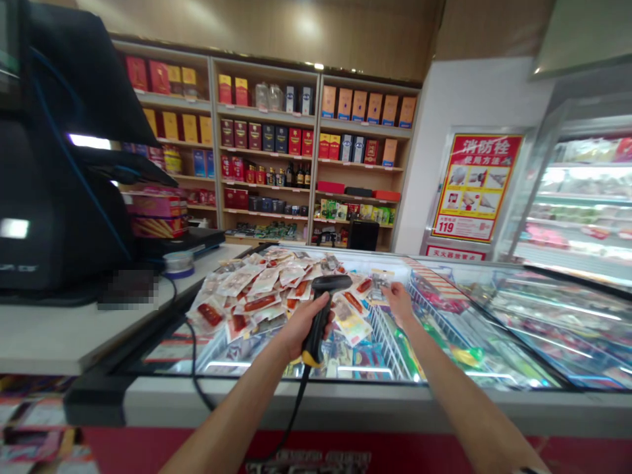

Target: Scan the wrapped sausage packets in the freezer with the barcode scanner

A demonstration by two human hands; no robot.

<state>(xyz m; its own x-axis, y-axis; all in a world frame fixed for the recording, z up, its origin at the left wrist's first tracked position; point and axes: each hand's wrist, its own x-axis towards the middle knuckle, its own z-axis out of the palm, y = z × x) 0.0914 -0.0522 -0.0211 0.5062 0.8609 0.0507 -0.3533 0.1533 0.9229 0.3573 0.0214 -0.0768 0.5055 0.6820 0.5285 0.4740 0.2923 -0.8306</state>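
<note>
My left hand (310,324) is wrapped around the grip of a black and yellow barcode scanner (316,329), its head up and its cable hanging down from the handle. To the right, my right hand (397,299) has its fingers closed on the near edge of a small clear packet (379,280) with greyish contents, above the freezer's glass top. Beside and behind the scanner spreads a heap of vacuum-packed sausages (259,303), reddish pieces in clear wrappers. One sausage packet (353,303) lies between my two hands.
Under the freezer's glass (237,366) are wire baskets with bagged food. At left, a counter (49,336) bears a black checkout machine (59,171) and a roll of tape (178,264). Shelves (266,155) of boxes and bottles stand behind. A lit display fridge (582,197) is at right.
</note>
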